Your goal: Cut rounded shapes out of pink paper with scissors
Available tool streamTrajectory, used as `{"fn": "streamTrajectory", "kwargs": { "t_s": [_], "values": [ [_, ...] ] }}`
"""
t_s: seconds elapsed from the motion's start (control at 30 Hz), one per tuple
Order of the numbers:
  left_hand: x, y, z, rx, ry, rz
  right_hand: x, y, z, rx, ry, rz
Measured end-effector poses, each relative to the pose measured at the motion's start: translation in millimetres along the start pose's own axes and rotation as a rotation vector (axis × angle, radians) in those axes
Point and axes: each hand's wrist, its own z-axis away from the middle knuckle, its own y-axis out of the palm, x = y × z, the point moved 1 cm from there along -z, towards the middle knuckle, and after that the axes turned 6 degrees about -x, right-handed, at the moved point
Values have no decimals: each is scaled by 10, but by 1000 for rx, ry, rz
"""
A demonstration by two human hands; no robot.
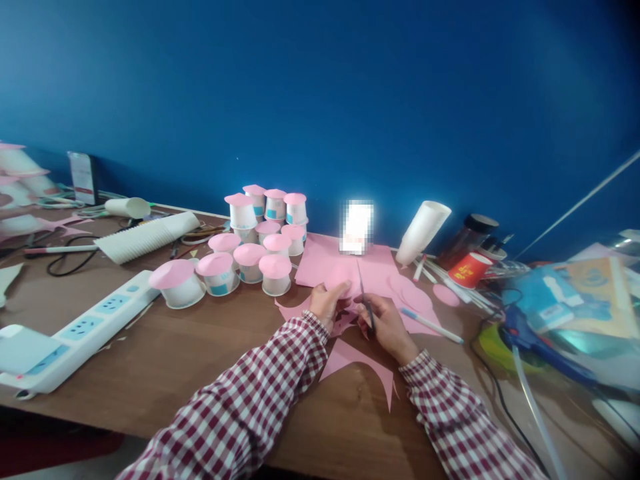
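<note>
My left hand point(327, 303) is closed on a piece of pink paper point(341, 275), thumb along its edge. My right hand point(385, 323) grips dark-handled scissors point(370, 313), whose blades point up and away beside the held paper. Beneath and behind both hands lie larger pink sheets point(320, 257). A curved pink offcut point(357, 363) rests on the table just in front of the hands. A capped marker point(433, 325) lies to the right of my right hand. Left of the hands stand several paper cups with pink conical tops point(275, 267).
A white power strip point(85, 327) and stacked cups point(150, 237) lie on the left. A lit phone point(357, 227) leans by the blue wall, near an upright cup stack point(425, 230). On the right are a red cup point(470, 269), a blue glue gun point(540, 343) and cables.
</note>
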Motion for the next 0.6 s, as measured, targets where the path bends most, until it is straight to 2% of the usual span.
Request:
{"fn": "streamTrajectory", "kwargs": {
  "t_s": [0.6],
  "values": [
    [-35,14,41,-22,-18,5,9,-6,-6,1,-21,15]
  ]
}}
